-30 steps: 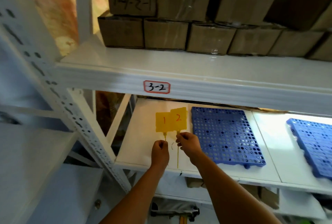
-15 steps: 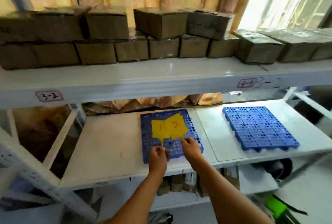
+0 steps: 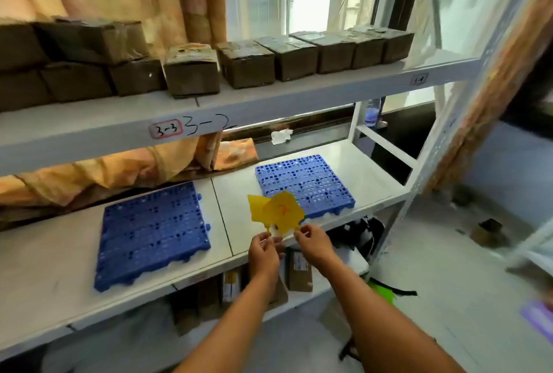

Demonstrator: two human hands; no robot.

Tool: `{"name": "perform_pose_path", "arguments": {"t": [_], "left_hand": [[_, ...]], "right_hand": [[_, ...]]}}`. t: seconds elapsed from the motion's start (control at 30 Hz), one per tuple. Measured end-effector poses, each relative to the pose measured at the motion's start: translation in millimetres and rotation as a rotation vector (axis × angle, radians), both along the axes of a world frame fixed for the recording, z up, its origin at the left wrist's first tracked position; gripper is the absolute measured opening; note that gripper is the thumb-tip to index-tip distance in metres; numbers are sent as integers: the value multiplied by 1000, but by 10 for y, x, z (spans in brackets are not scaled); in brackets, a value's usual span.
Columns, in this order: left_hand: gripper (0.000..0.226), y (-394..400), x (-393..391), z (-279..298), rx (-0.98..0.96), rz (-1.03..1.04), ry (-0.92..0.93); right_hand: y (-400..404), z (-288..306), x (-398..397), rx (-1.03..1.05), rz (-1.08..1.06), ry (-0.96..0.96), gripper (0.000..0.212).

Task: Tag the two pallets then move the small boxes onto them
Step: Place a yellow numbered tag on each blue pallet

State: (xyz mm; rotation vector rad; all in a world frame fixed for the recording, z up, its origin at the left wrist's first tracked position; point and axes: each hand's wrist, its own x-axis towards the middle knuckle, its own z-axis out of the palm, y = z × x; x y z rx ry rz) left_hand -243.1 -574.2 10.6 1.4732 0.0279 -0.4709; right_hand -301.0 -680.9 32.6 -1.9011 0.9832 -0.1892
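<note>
- Both hands were up at the front edge of the lower shelf (image 3: 374, 190), each pinching the stem of a yellow tag: left hand (image 3: 263, 253) on the left tag (image 3: 257, 208), right hand (image 3: 314, 244) on the right tag (image 3: 284, 209).
- Tags overlapped; the right one showed a red "2". The left one's number wasn't readable.
- Right pallet (image 3: 305, 184) lay flat near the shelf's front right corner, just behind the tags. Left pallet (image 3: 152, 232) lay flat on the shelf's left half, well apart from the hands.
- Neither pallet looked tagged yet; small boxes (image 3: 245, 64) sat in a row on the upper shelf (image 3: 269, 97).
- Judgement: the step in hand was separating the tags and fixing one to the near pallet.
- To do it well: split the overlap first, check the number, thread the stem through an edge hole at the pallet's front corner so the face stays readable, and keep it off the top deck where boxes will sit.
</note>
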Motion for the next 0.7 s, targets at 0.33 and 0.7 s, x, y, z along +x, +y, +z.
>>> {"name": "perform_pose_path", "arguments": {"t": [0.33,0.7], "left_hand": [[22,-1347,299,-307,36,-8,103],[23,-1469,919,-341,66,234,78]], "right_hand": [[-1582,19,237,-528,257,342,31],[-2438,-183,796,-800,756,442,32]]}}
